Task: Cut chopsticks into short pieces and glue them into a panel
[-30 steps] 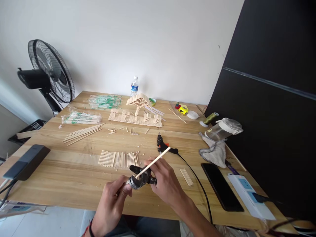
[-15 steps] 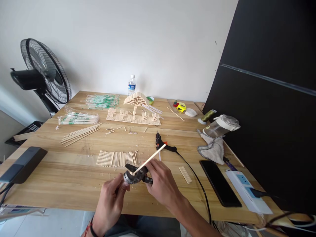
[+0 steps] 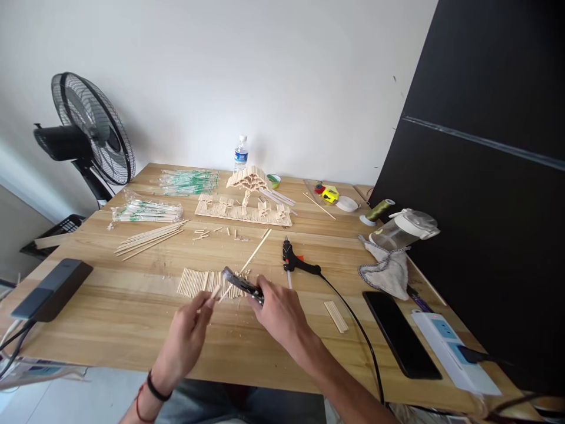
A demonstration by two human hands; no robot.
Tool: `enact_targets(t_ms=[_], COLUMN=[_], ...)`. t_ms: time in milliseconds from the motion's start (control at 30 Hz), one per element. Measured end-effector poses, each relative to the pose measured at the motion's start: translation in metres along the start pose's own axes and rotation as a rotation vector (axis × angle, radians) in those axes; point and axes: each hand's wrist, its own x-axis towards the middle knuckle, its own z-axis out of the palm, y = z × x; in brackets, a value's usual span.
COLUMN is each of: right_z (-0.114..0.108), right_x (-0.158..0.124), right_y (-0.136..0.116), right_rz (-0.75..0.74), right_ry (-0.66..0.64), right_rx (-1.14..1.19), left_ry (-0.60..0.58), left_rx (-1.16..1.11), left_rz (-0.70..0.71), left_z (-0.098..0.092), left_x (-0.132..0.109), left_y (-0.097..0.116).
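My left hand (image 3: 189, 330) is closed, with thumb and fingers pinching the near end of a thin wooden stick (image 3: 256, 249). That stick slants away to the upper right, over the table. A short pale piece also shows at those fingertips; I cannot make it out fully. My right hand (image 3: 282, 309) is wrapped round dark hand cutters (image 3: 241, 284), whose head points left and lies across the stick. Whether the blades touch the stick is unclear. Beneath the tool lies a row of short cut sticks (image 3: 194, 283), partly covered by it.
A hot glue gun (image 3: 298, 259) lies right of centre, its cord running to the front edge. Behind stands a stick-built model (image 3: 247, 200). Long sticks (image 3: 150, 238) and bagged sticks (image 3: 148, 210) are at left. A phone (image 3: 401, 334) and power strip (image 3: 454, 353) lie at right.
The cutters and both hands have shifted; my left hand moved left, off the cutter head, and now pinches the stick's end. The stick is lower and reaches farther over the table.
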Motion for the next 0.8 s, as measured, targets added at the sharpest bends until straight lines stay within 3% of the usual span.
enact_targets(t_ms=[200, 267, 333, 467, 600, 667, 800], right_z=[0.001, 0.004, 0.005, 0.005, 0.006, 0.008, 0.015], right_x=[0.001, 0.0, -0.001, -0.005, -0.006, -0.006, -0.005], right_y=[0.014, 0.015, 0.015, 0.013, 0.004, 0.0, -0.005], right_rz=[0.037, 0.039, 0.037, 0.007, -0.041, -0.071, -0.098], right_ry=[-0.021, -0.034, -0.044, -0.066, -0.107, -0.125, -0.143], right_rx=[-0.044, -0.052, -0.056, -0.057, -0.056, -0.049, -0.041], left_ry=[0.362, 0.43, 0.48, 0.462, 0.133, 0.015, 0.011], left_rx=[0.182, 0.228, 0.256, 0.238, 0.065, -0.089, -0.186], left_rz=[-0.066, -0.068, -0.045, 0.087, 0.226, 0.179, 0.115], left_z=[-0.076, -0.091, -0.094, -0.066, -0.009, 0.017, 0.044], left_x=[0.059, 0.077, 0.086, 0.069, 0.032, 0.022, 0.021], left_y=[-0.046, -0.055, -0.057, -0.034, 0.004, 0.018, 0.025])
